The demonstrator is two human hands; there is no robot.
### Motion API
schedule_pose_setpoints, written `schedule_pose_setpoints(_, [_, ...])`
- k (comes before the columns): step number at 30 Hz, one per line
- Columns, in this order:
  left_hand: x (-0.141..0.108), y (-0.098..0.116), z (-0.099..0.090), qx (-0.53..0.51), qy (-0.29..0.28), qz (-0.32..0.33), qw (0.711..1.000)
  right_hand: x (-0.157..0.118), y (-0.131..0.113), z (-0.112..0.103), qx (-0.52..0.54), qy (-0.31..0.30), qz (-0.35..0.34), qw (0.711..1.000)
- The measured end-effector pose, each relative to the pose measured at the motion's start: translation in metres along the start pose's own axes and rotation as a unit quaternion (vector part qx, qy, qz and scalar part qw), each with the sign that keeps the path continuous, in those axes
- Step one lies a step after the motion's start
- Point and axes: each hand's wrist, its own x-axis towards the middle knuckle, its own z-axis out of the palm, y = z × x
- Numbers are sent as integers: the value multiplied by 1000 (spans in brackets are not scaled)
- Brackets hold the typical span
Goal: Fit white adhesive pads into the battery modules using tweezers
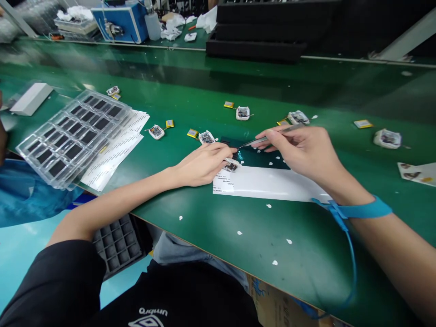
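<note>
My right hand (pixel 299 145) grips metal tweezers (pixel 262 140) like a pen, the tips pointing left. Those tips meet the fingertips of my left hand (pixel 206 165). The left fingers are curled around a small white housing with a circuit board (pixel 231 165), partly hidden by them. Beneath both hands lies a dark glossy sheet (pixel 260 158) with small black strips and white round stickers on it. A long white backing sheet (pixel 272 182), printed at its left end, lies just nearer to me. Another white housing (pixel 206 136) with a yellow battery (pixel 192 133) sits behind my left hand.
Several more white housings (pixel 243 113) with batteries lie across the green table (pixel 190 200). At left, clear trays of black pieces (pixel 75 131) rest partly on printed sheets (pixel 112 163). White stickers (pixel 269 206) dot the front. A blue cord (pixel 352 259) hangs from my right wristband.
</note>
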Motion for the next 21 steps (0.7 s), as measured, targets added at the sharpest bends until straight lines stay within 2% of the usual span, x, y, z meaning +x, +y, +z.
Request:
schedule_pose_setpoints(6, [1, -4, 1, -14, 7, 4, 1000, 0, 3, 0, 18, -3, 13, 1000])
schedule_pose_setpoints(12, [2, -6, 1, -32, 12, 8, 999, 0, 1, 0, -11, -2, 5, 1000])
schedule_pose_setpoints(14, [2, -6, 0, -42, 13, 6, 999, 0, 0, -2, -50, -5, -28, 998])
schedule_pose_setpoints(16, [1, -7, 0, -59, 14, -1, 998, -1, -1, -2, -110, -8, -91, 990])
schedule_pose_setpoints(19, [2, -7, -1, -81, 16, -10, 997, -6, 0, 2, -186, -8, -184, 965])
schedule_pose_setpoints(21, [3, -7, 0, -84, 19, -12, 996, -10, 2, 7, -221, -7, -214, 952])
